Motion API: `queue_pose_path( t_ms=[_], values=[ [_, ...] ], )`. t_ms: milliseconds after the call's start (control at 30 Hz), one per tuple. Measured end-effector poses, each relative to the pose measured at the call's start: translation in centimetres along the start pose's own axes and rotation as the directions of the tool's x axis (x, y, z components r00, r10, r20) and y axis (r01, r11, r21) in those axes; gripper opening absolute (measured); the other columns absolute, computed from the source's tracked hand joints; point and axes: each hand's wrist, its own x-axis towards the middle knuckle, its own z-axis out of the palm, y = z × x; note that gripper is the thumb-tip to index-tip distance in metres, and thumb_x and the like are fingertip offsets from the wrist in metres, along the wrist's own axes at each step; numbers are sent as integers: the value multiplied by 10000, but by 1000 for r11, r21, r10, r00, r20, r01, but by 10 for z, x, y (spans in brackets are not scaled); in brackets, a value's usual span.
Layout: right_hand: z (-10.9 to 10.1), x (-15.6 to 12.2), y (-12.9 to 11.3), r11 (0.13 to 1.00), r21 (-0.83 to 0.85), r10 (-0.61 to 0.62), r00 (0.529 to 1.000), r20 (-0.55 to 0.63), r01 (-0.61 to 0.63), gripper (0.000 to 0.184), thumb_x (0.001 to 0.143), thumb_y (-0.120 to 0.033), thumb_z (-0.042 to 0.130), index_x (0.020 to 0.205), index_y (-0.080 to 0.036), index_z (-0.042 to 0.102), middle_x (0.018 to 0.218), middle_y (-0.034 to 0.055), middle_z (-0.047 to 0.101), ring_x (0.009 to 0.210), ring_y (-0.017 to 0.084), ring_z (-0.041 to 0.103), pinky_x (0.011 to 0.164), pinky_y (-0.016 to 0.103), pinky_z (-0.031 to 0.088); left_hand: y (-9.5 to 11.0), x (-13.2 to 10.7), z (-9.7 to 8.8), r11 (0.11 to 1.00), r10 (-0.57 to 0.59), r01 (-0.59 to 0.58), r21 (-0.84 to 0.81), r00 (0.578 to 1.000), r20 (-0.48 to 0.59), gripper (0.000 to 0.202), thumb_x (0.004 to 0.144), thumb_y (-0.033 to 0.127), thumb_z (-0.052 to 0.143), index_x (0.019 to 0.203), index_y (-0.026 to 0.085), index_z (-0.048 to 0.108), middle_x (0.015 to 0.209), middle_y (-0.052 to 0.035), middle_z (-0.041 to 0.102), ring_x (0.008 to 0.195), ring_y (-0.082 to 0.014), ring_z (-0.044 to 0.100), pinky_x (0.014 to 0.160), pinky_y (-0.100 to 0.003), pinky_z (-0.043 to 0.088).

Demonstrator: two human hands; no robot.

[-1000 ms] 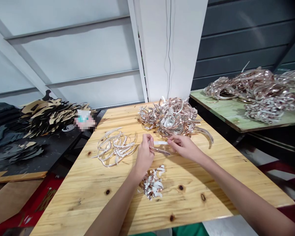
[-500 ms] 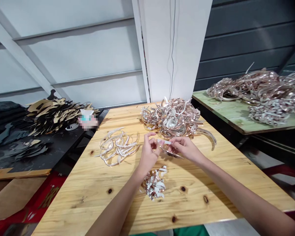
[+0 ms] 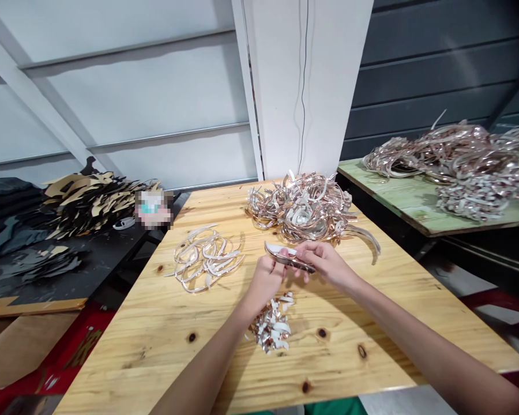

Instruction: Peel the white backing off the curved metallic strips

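Left hand (image 3: 266, 280) and right hand (image 3: 324, 262) both had a closed grip on a shiny copper-and-white strip (image 3: 289, 257) — held over the pine bench (image 3: 155, 346), near a curly strip pile (image 3: 300, 207)

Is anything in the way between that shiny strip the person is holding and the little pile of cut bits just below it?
Only the person's left hand, which grips the metallic strip with the right hand, lies between it and the small pile of cut pieces. No other object does.

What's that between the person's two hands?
In the head view, a short metallic strip with a white side, held by the left hand and the right hand.
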Motion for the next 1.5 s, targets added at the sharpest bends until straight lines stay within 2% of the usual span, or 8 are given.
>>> queue_pose_path(
  t_ms=[133,300,500,600,833,1100,1300,1500],
  values=[
    [0,-1,0,997,-60,-44,999,10,44,319,806,-482,754,831,-170,693,655,44,748,508,159,673,488,252,532,-2,1,-1,999,23,-22,34,1000,-13,573,985,577,452,576,181,516,545,5,532,518,-118,465,553,-254,401],
    [0,-2,1,996,-68,-57,998,0,57,300,818,-465,748,816,-170,693,652,37,745,519,158,678,519,256,537,-1,3,-3,994,102,-104,34,993,57,500,1009,505,432,687,177,630,647,-32,641,635,-157,580,650,-270,481],
    [4,0,7,999,38,-32,999,-13,32,359,807,-511,774,784,-160,703,645,63,746,552,178,694,512,258,535,-2,3,-2,994,77,-77,83,997,-5,417,948,409,493,592,197,543,498,0,529,593,-166,568,575,-259,466],
    [6,0,9,995,93,-14,998,-54,19,351,790,-501,786,773,-158,711,628,63,735,536,175,682,491,250,515,-3,3,-2,991,96,-96,95,995,-2,394,948,370,483,599,194,544,526,-1,557,598,-159,566,579,-253,464],
    [10,-2,11,979,197,80,981,-175,-45,91,732,-247,730,765,-166,708,625,15,701,532,120,614,509,206,468,-4,4,-2,986,150,-151,73,989,16,418,1012,453,466,775,171,665,751,-43,696,686,-159,613,711,-272,512],
    [11,-2,7,996,81,-39,998,-52,44,280,789,-441,783,844,-173,720,710,44,744,596,181,692,534,267,531,-7,2,-6,980,157,-153,127,988,-18,444,1028,435,444,735,169,645,723,-49,697,666,-159,621,670,-267,495],
    [11,-1,7,995,90,-19,992,-128,31,198,754,-365,778,732,-179,714,663,15,736,566,131,659,581,227,528,-2,1,-2,976,180,-173,132,983,-41,376,1032,432,460,838,179,659,809,-41,701,746,-158,642,736,-251,493],
    [13,-1,12,987,163,10,989,-148,14,248,770,-406,791,829,-188,690,743,41,771,624,172,712,577,245,540,-1,2,-1,977,165,-160,139,986,-25,450,1040,477,420,819,166,660,792,-59,702,719,-168,640,702,-259,496]
  ],
)
